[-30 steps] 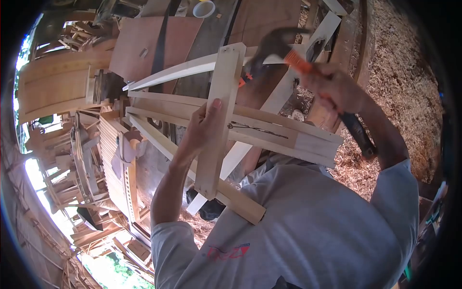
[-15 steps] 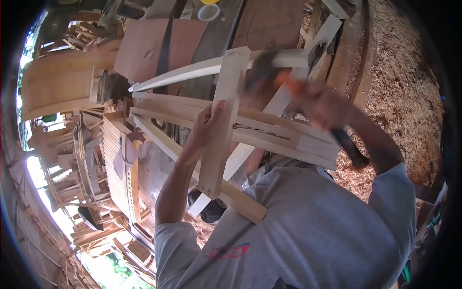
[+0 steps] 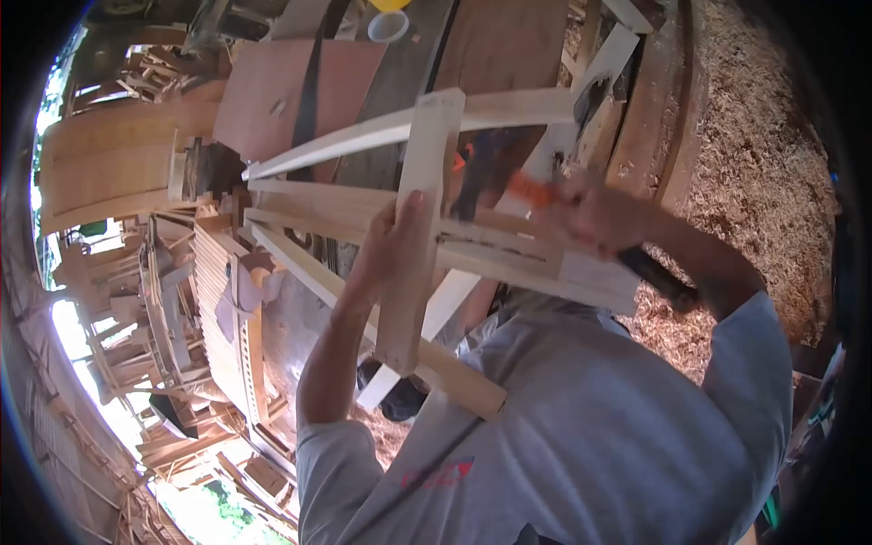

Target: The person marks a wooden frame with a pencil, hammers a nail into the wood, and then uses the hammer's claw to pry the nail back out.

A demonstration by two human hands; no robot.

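We clamp the upright slat (image 3: 413,227) in our left hand (image 3: 386,250); our right hand (image 3: 590,213), fisted on the hammer (image 3: 545,204), sits right of it, head nearest the slat.

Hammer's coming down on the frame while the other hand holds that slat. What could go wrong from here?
1. The left hand grips the upright slat close to where the hammer is landing; a glancing blow could hit the fingers.
2. The wooden frame is held in the air, apparently unclamped, so a strike might shift or split a joint.
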